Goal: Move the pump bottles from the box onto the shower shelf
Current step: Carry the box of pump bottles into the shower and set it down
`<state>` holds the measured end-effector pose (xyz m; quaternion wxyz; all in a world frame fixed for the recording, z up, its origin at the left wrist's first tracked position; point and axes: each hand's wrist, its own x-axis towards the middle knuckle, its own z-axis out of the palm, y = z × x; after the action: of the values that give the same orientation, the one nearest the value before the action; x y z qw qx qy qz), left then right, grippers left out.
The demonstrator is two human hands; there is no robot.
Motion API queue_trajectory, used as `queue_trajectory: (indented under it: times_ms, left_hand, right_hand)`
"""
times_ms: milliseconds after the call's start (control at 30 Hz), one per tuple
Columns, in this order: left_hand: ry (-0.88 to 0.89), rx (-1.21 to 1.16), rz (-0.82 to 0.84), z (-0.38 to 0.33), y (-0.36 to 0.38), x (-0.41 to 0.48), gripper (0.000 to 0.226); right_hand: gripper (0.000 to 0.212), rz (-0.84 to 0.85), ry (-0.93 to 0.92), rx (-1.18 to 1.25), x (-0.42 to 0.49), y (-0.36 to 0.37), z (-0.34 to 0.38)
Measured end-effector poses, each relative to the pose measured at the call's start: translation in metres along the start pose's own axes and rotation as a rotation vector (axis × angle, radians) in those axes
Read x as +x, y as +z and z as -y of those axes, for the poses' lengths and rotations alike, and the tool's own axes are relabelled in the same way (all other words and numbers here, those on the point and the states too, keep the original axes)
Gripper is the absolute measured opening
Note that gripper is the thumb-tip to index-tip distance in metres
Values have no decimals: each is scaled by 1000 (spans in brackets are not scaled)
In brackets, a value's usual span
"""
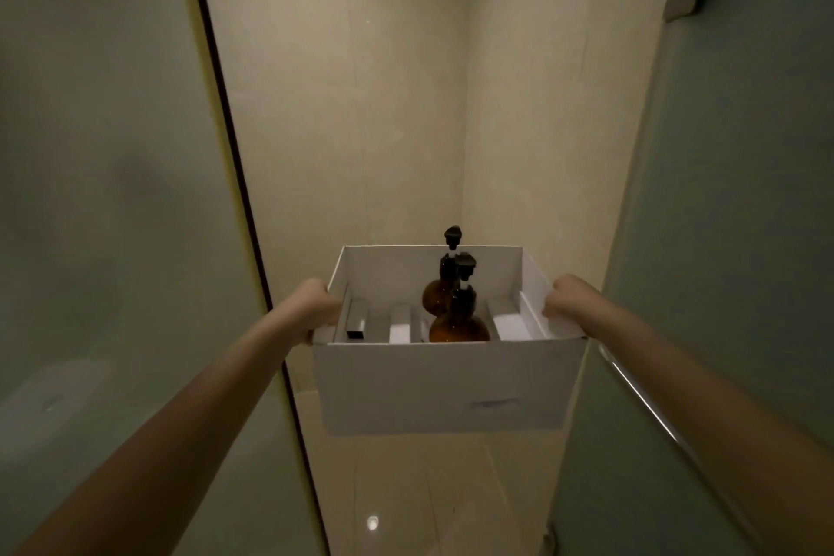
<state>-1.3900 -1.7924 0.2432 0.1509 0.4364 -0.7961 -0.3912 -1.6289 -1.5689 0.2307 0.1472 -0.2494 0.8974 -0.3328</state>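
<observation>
A dim shower stall is seen, with beige tiled walls (406, 104) meeting in a corner, a glossy floor (406, 501) below and frosted glass panels (90, 194) at both sides. A white cardboard box (442, 388) is held in the air, its left wall gripped by the closed left hand (316, 307) and its right wall by the closed right hand (571, 300). Inside it two amber pump bottles (458, 325) are standing upright one behind the other, their lower parts hidden by the front wall, beside small white packages (399, 325) which cannot be identified.
</observation>
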Motion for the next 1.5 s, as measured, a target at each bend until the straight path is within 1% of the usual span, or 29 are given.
queue_trajectory:
  times_ms: [100, 200, 367, 467, 667, 800, 833, 1000, 1300, 1500]
  left_hand:
    - [11, 41, -20, -10, 2, 43, 20]
    - [20, 68, -20, -19, 7, 82, 21]
    - [5, 76, -25, -33, 20, 146, 18]
    - [-7, 53, -27, -43, 28, 182, 21]
    - [-28, 15, -92, -71, 38, 254, 21]
    - [-47, -16, -128, -85, 38, 286, 25]
    - [-52, -23, -137, -88, 38, 294, 25]
    - [-79, -19, -170, -94, 38, 331, 27]
    - [-122, 0, -167, -98, 37, 410, 25]
    - [-127, -16, -191, -88, 29, 490, 25]
  right_hand:
    - [29, -4, 19, -25, 40, 1, 9]
    - [35, -5, 38, -45, 77, 2, 17]
    - [34, 3, 40, -89, 148, 3, 26]
    - [32, 24, 20, -99, 195, 1, 33]
    - [33, 48, -33, -110, 292, -7, 51]
    - [17, 63, -98, -112, 336, -14, 69]
    - [15, 71, -108, -112, 346, -15, 73]
    - [33, 113, -125, -136, 396, -9, 89]
    - [38, 151, -110, -181, 473, 17, 114]
    - [38, 108, -148, -209, 550, 41, 148]
